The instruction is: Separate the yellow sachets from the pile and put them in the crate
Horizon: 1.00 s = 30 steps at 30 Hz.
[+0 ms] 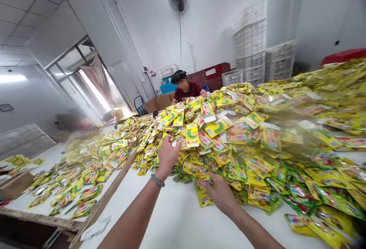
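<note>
My left hand (168, 155), with a bead bracelet (158, 180) at its wrist, reaches to the front of a large heap. Its thumb and fingers are apart, and nothing shows between them. Just beyond the fingers lies a flat yellow-and-green box (192, 135). Lower and to the right, my right hand (219, 192) has its fingers closed on a shiny yellow packet (203, 195) at the heap's near edge. Similar yellow and green packets (260, 199) lie beside and behind this hand, with more yellow boxes (219, 127) on top of the heap.
A wooden strip (114, 178) divides the white table (171, 218) from a left section strewn with yellow packs (88, 176). Crumpled white paper (95, 229) lies near the strip. Behind the heap sits a co-worker (190, 90). White crates (250, 43) are stacked by the wall.
</note>
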### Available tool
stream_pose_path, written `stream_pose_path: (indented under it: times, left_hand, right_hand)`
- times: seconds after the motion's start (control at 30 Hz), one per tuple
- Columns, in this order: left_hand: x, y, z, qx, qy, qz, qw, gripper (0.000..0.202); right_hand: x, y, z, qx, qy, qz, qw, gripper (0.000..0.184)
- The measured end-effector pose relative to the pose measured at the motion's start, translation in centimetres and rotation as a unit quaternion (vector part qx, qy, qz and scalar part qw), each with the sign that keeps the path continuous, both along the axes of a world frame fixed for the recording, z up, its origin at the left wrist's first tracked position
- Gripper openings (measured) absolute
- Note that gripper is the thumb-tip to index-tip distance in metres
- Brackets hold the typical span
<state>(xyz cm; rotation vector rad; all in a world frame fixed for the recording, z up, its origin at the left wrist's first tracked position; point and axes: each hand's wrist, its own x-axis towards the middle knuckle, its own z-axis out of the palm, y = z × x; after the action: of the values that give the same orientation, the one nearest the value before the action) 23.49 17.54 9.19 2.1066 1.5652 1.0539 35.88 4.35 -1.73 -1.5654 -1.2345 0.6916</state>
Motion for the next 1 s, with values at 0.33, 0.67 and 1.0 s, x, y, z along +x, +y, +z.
stream_pose_path:
  times: [0.33, 0.67, 1.0]
  left_hand:
    - [7.2, 0.8, 0.8, 0.023, 0.199, -0.074, 0.977, 0.073]
    - [-4.1, -4.8, -0.1, -0.325, 0.108, -0.287, 0.895, 0.032]
    - [-4.0, -5.5, -10.7, -0.299, -0.413, -0.209, 0.835, 0.049]
  right_hand:
    - [-0.5, -0.4, -0.4, 0.105, -0.106, 0.041, 0.988, 0.025]
    - [0.7, -0.2, -1.0, 0.157, -0.137, 0.095, 0.973, 0.032]
    - [-1.9, 0.2, -1.4, -0.038, 0.191, 0.091, 0.977, 0.047]
